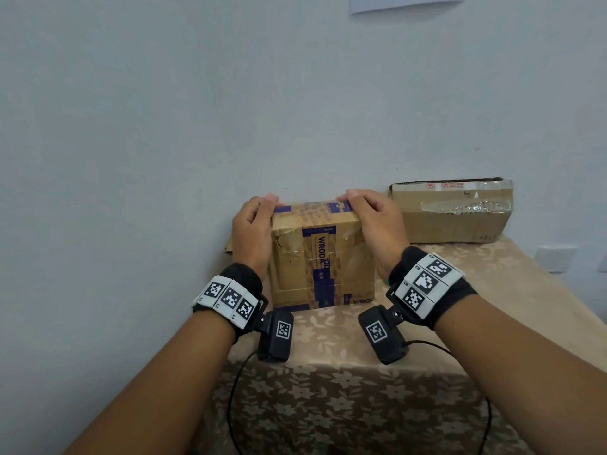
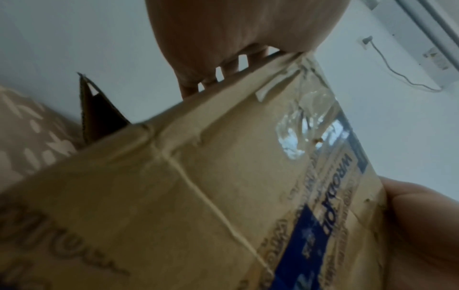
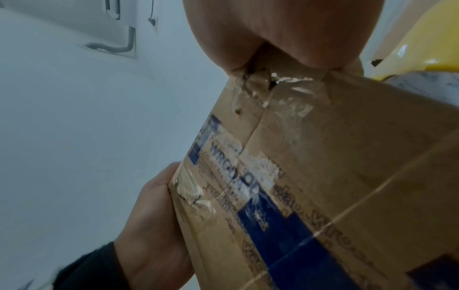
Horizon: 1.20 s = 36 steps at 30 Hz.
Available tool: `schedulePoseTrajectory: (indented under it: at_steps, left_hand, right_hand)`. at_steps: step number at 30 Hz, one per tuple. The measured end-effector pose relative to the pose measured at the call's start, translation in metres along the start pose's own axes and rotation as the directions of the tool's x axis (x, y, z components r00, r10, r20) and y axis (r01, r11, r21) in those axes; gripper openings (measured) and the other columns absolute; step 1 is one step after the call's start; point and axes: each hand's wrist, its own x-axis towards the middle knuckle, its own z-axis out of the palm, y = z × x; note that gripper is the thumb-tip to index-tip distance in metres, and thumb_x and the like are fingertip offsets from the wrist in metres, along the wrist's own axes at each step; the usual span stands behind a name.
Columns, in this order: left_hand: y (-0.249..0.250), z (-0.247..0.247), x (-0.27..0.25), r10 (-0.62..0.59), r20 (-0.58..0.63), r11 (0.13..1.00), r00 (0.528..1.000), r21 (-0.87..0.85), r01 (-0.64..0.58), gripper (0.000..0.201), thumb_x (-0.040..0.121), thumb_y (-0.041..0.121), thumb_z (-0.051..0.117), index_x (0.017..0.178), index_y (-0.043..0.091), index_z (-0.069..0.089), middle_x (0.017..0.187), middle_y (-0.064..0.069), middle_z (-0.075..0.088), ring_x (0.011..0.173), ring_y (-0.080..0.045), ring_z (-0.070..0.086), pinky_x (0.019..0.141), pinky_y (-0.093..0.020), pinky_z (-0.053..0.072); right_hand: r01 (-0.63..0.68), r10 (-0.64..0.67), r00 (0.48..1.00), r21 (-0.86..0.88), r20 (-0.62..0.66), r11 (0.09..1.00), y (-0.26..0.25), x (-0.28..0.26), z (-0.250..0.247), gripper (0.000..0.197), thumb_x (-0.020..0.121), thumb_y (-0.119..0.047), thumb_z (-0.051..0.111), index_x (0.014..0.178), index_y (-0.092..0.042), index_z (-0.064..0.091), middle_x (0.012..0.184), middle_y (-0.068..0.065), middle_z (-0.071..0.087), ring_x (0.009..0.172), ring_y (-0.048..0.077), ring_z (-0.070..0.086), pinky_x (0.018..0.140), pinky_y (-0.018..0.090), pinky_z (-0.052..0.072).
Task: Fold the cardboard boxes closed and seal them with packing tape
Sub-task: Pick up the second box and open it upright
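A brown cardboard box (image 1: 320, 257) with blue WRODA tape stands upright on the table near the wall. My left hand (image 1: 253, 228) grips its upper left corner, fingers curled over the top edge. My right hand (image 1: 372, 221) grips the upper right corner the same way. In the left wrist view the box (image 2: 198, 196) fills the frame, my left hand's fingers (image 2: 223, 68) hook over its top edge, and the right hand's palm (image 2: 422, 225) presses the far side. In the right wrist view the box (image 3: 323, 186) shows crumpled clear tape at its corner. No tape roll is visible.
A second, flatter cardboard box (image 1: 451, 210) with clear tape lies at the back right against the wall. The table carries a beige flowered cloth (image 1: 345, 389). A loose cardboard flap (image 2: 97, 111) sticks out behind the held box. Camera cables hang over the front edge.
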Motion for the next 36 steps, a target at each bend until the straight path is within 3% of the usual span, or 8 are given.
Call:
schedulePoseTrajectory:
  at_steps: [5, 9, 12, 20, 26, 29, 33, 36]
  left_hand:
    - [-0.005, -0.007, 0.001, -0.051, 0.191, 0.999, 0.98, 0.027, 0.047, 0.053, 0.074, 0.057, 0.07, 0.106, 0.016, 0.065, 0.142, 0.001, 0.055, 0.125, -0.015, 0.06, 0.1, -0.036, 0.053]
    - [-0.005, -0.016, 0.003, -0.123, 0.321, 0.992, 0.939, 0.029, 0.12, 0.052, 0.081, 0.043, 0.074, 0.122, 0.018, 0.057, 0.128, 0.014, 0.064, 0.105, -0.012, 0.07, 0.084, -0.036, 0.058]
    - [-0.002, -0.016, 0.007, -0.104, 0.298, 0.994, 0.949, 0.065, 0.088, 0.034, 0.089, 0.039, 0.072, 0.115, 0.019, 0.062, 0.098, 0.007, 0.075, 0.09, -0.019, 0.072, 0.079, -0.045, 0.059]
    - [-0.005, -0.016, 0.013, -0.065, 0.233, 0.979, 0.97, 0.202, 0.017, 0.051, 0.08, 0.075, 0.063, 0.112, 0.035, 0.062, 0.118, -0.001, 0.069, 0.106, -0.021, 0.07, 0.092, -0.052, 0.058]
    - [-0.009, -0.027, 0.015, -0.133, 0.347, 0.982, 0.928, 0.17, 0.077, 0.057, 0.081, 0.033, 0.083, 0.13, 0.027, 0.054, 0.125, -0.005, 0.067, 0.104, -0.021, 0.072, 0.082, -0.04, 0.061]
    - [-0.008, -0.026, 0.021, -0.156, 0.191, 0.983, 0.969, 0.124, 0.133, 0.038, 0.092, 0.031, 0.072, 0.123, 0.014, 0.055, 0.117, -0.005, 0.07, 0.094, -0.014, 0.073, 0.078, -0.036, 0.058]
    - [-0.008, -0.035, 0.034, -0.309, 0.083, 0.951, 0.948, 0.039, 0.306, 0.066, 0.084, 0.061, 0.07, 0.131, 0.014, 0.061, 0.121, -0.008, 0.073, 0.109, -0.026, 0.072, 0.095, -0.05, 0.057]
    - [-0.008, -0.041, 0.036, -0.444, 0.139, 0.896, 0.885, 0.046, 0.442, 0.051, 0.099, 0.055, 0.052, 0.13, 0.016, 0.066, 0.109, -0.007, 0.077, 0.097, -0.021, 0.075, 0.08, -0.032, 0.059]
  right_hand:
    - [-0.029, 0.028, 0.998, -0.021, -0.061, 0.999, 0.001, 0.002, 0.004, 0.028, 0.106, -0.03, 0.055, 0.099, -0.012, 0.075, 0.099, 0.01, 0.077, 0.085, 0.027, 0.076, 0.07, 0.04, 0.063]
    - [-0.049, 0.048, 0.994, -0.006, -0.103, 0.999, 0.001, 0.004, 0.005, 0.017, 0.104, -0.024, 0.057, 0.098, -0.018, 0.072, 0.1, 0.007, 0.075, 0.089, 0.029, 0.074, 0.082, 0.05, 0.061]
    - [-0.061, 0.07, 0.992, 0.079, -0.109, 0.995, 0.001, 0.006, 0.003, 0.027, 0.103, -0.012, 0.05, 0.1, -0.024, 0.074, 0.108, 0.002, 0.071, 0.093, 0.024, 0.07, 0.086, 0.046, 0.059]
    - [-0.092, 0.089, 0.995, 0.054, 0.051, 0.994, 0.006, 0.006, 0.004, 0.028, 0.107, -0.03, 0.044, 0.116, -0.028, 0.07, 0.122, 0.001, 0.07, 0.118, 0.018, 0.064, 0.107, 0.047, 0.051]
    - [-0.065, 0.065, 0.997, -0.001, 0.048, 0.998, 0.011, 0.01, 0.004, 0.032, 0.109, -0.04, 0.042, 0.132, -0.028, 0.06, 0.128, -0.004, 0.067, 0.122, 0.011, 0.061, 0.113, 0.042, 0.046]
    - [-0.128, 0.119, 0.99, 0.131, 0.074, 0.983, 0.007, 0.009, 0.003, 0.035, 0.108, -0.037, 0.048, 0.137, -0.024, 0.061, 0.13, -0.007, 0.067, 0.122, 0.007, 0.061, 0.109, 0.033, 0.048]
    - [-0.138, 0.122, 0.975, 0.075, 0.186, 0.988, 0.0, 0.005, 0.001, 0.037, 0.106, -0.039, 0.049, 0.134, -0.022, 0.066, 0.124, -0.006, 0.072, 0.113, 0.006, 0.067, 0.093, 0.027, 0.049]
    - [-0.119, 0.1, 0.965, 0.066, 0.243, 0.991, -0.004, 0.0, 0.004, 0.046, 0.099, -0.051, 0.055, 0.134, -0.023, 0.066, 0.127, -0.006, 0.072, 0.118, 0.006, 0.065, 0.104, 0.032, 0.045]
